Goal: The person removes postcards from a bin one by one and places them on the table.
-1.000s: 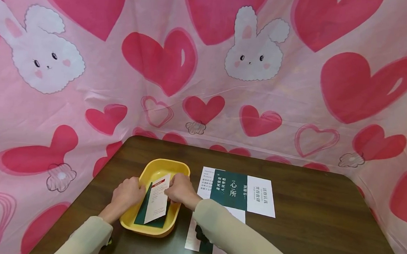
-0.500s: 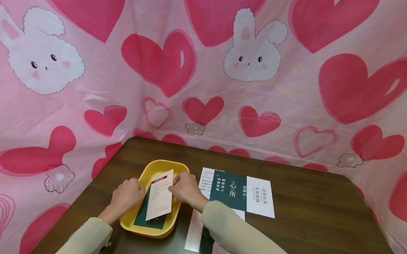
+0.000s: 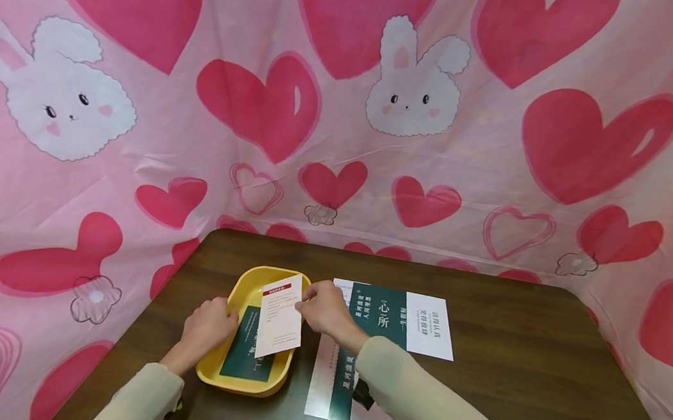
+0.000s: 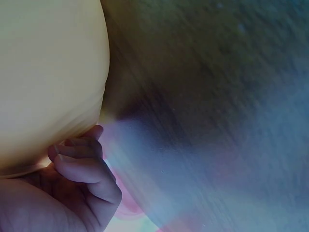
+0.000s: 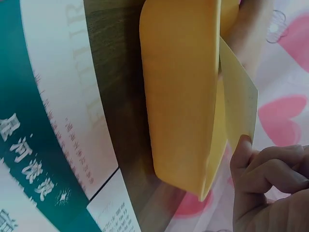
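A yellow plastic basin [image 3: 251, 388] stands on the left part of the table. My left hand [image 3: 208, 324] grips its left rim; in the left wrist view the fingers [image 4: 84, 164] curl at the edge of the basin wall [image 4: 48, 72]. Between thumb and fingers, my right hand [image 3: 324, 309] pinches the right edge of a white printed card [image 3: 280, 316] with a red band near its top. This card is tilted above the basin, rising past the rim in the right wrist view. Below it, a dark green card [image 3: 242, 355] with white writing lies in the basin, partly covered.
To the right of the basin, several green and white printed cards lie side by side, including a green card [image 3: 382, 319] and a white card [image 3: 430, 328]. My right forearm covers some of them. A pink heart-patterned cloth [image 3: 341, 133] hangs behind the brown table [image 3: 512, 362].
My right hand has moved right and slightly up with the white card, uncovering more of the green card in the basin. The left hand stays on the rim.
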A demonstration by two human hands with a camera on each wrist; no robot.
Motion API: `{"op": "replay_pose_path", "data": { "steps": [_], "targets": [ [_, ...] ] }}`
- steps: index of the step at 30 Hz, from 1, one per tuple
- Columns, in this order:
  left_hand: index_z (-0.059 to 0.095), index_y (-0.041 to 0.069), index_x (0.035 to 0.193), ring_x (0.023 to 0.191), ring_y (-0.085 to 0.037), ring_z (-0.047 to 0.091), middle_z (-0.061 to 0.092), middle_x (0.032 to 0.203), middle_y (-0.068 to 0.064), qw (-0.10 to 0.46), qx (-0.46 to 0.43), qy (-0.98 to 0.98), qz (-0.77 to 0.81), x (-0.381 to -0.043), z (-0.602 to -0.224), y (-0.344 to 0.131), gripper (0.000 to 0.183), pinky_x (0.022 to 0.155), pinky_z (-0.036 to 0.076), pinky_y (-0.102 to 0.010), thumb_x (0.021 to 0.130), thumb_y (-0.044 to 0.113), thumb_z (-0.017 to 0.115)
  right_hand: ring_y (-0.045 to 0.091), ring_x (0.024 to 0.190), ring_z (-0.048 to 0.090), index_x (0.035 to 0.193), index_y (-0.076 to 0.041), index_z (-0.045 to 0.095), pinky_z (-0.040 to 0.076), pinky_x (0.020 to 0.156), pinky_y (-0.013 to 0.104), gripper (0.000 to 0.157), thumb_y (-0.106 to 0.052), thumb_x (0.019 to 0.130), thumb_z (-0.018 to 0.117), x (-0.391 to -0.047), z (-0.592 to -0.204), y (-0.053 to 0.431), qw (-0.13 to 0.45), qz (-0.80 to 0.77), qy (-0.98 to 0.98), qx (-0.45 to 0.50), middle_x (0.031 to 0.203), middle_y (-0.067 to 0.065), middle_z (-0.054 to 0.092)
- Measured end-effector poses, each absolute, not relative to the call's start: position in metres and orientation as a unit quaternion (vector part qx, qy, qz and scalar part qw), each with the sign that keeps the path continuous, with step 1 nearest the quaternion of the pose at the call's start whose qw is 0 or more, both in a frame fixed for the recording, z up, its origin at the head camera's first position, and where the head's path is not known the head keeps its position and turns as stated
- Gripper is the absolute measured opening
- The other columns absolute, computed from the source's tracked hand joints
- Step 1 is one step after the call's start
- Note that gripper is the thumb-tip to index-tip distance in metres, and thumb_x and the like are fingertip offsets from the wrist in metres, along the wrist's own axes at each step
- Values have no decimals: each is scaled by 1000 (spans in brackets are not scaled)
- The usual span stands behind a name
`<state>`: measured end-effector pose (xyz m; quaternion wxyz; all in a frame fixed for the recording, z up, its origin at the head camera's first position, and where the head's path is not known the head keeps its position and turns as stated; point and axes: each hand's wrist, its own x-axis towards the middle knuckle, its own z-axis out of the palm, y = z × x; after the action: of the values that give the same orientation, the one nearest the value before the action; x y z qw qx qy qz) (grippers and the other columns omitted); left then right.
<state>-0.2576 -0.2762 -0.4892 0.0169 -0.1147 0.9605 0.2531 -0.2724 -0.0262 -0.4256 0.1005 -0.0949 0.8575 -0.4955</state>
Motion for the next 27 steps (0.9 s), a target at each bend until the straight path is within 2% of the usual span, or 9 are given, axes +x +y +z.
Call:
{"op": "replay_pose_path", "data": {
  "steps": [6, 14, 21, 27],
  "targets": [
    [61, -5, 97, 59, -22, 58, 56, 72, -10, 16, -115, 961, 251, -256, -488, -276, 19, 58, 56, -33, 99, 14, 64, 22, 72, 63, 102, -1, 73, 56, 61, 33, 11, -10, 96, 76, -271, -422, -6, 85, -494, 861, -92, 85, 6, 70],
    [61, -4, 96, 59, -23, 57, 55, 72, -10, 14, -110, 961, 252, -254, -485, -277, 19, 57, 53, -33, 100, 15, 63, 18, 63, 62, 104, 1, 72, 46, 51, 28, 13, -10, 97, 74, -272, -421, 19, 67, -499, 859, -93, 85, 9, 75],
    [60, -6, 100, 59, -23, 57, 55, 72, -11, 18, -117, 960, 252, -252, -483, -280, 21, 57, 53, -33, 99, 14, 63, 30, 77, 68, 112, 1, 71, 46, 54, 28, 19, -13, 99, 73, -270, -423, 36, 80, -518, 848, -76, 90, 9, 75],
    [60, -7, 100, 60, -23, 57, 55, 72, -11, 22, -113, 962, 249, -255, -484, -278, 22, 57, 52, -33, 99, 14, 63, 20, 60, 59, 113, 2, 70, 45, 53, 28, 20, -12, 99, 73, -268, -424, 52, 78, -527, 844, -52, 85, 8, 74]
  ]
}}
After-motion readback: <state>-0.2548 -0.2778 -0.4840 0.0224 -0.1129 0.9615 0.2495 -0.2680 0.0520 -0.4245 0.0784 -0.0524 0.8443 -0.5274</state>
